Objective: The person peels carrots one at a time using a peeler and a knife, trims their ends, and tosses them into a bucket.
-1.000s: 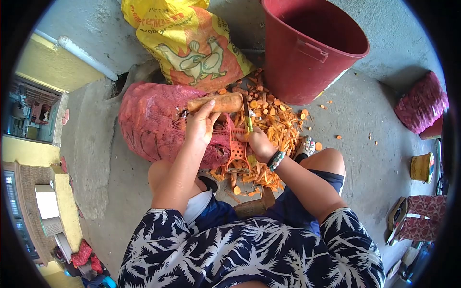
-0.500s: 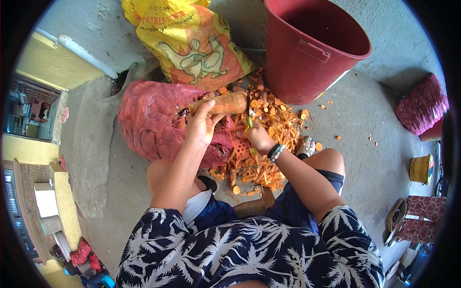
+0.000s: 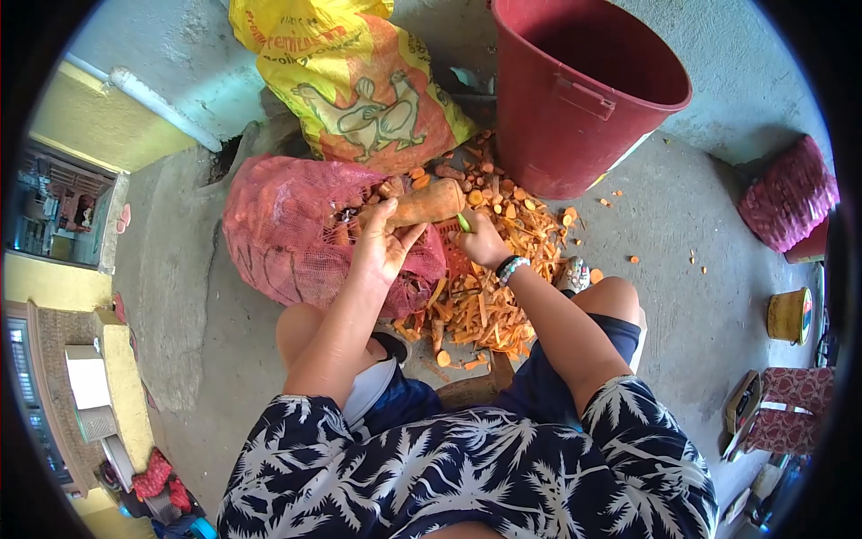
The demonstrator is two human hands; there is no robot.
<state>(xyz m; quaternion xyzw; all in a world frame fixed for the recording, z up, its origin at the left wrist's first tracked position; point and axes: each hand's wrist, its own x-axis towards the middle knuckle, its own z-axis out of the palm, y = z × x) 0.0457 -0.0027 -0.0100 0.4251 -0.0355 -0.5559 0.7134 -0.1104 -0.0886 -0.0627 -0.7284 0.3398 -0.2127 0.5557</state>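
Note:
A thick carrot (image 3: pixel 429 203) lies across the fingers of my left hand (image 3: pixel 382 244), which grips its left end. My right hand (image 3: pixel 481 241) is closed round a knife's green handle (image 3: pixel 464 223), just beside the carrot's right end; the blade is hard to make out. Under my hands is a heap of orange peelings (image 3: pixel 489 310) with cut carrot ends. A red mesh sack (image 3: pixel 283 225) full of carrots stands at the left, torn open on the side near my left hand. Part of an orange perforated piece (image 3: pixel 456 260) shows below my right hand.
A yellow feed sack (image 3: pixel 359 90) stands behind the mesh sack. To its right is a large red bin (image 3: pixel 575 117). A pink-purple bundle (image 3: pixel 792 193), a yellow bucket (image 3: pixel 789 314) and a patterned chair (image 3: pixel 795 409) are at the far right.
The orange slotted piece is now more hidden below my right hand. The carrot's right end has a slightly different tilt, and the knife blade, visible upright against it before, no longer shows clearly.

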